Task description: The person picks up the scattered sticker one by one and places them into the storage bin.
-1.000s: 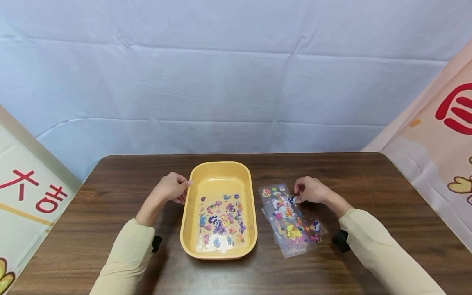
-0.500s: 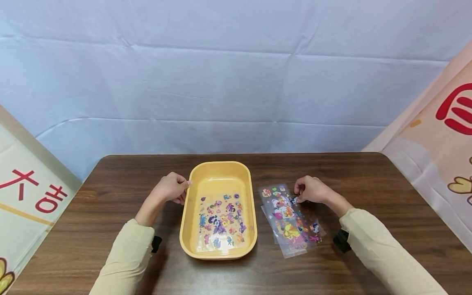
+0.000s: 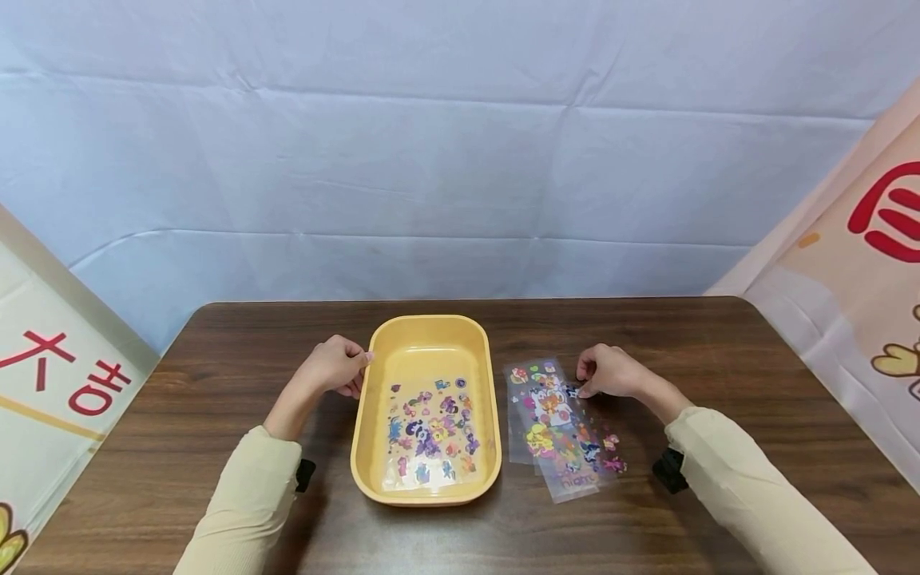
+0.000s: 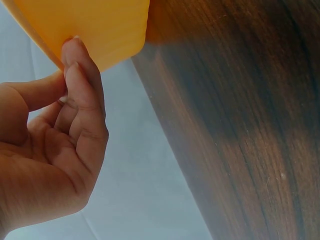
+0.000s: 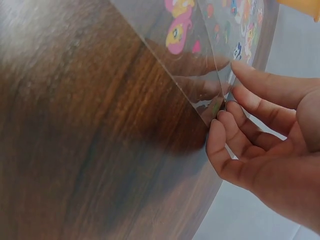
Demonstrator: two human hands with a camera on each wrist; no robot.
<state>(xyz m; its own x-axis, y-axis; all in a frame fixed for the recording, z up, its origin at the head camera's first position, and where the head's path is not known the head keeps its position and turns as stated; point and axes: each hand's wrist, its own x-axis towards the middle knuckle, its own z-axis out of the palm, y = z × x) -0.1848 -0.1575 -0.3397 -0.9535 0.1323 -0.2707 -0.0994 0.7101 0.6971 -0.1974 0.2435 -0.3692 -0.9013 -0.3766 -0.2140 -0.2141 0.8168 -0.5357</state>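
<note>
A yellow tray (image 3: 361, 447) stands on the table, and inside it lies a clear sheet of colourful pony stickers (image 3: 431, 435). My left hand (image 3: 336, 366) pinches the tray's left rim between thumb and fingers; the left wrist view shows the fingertips against the yellow wall (image 4: 115, 30). To the tray's right, several clear sticker sheets (image 3: 549, 439) overlap in a loose fan. My right hand (image 3: 609, 372) pinches a sheet at its upper right edge. In the right wrist view its thumb and curled fingers (image 5: 250, 125) meet at the transparent sheet (image 5: 200, 65).
The brown wooden table (image 3: 719, 359) reaches to a pale cloth backdrop (image 3: 460, 160). Printed banners hang at the left (image 3: 65, 367) and right (image 3: 855, 295). Black wrist bands (image 3: 670, 471) sit at both cuffs.
The sticker sheets on the right have fanned out, with one sheet's lower part swung to the left. My right hand has shifted slightly right. The left hand and tray stay put.
</note>
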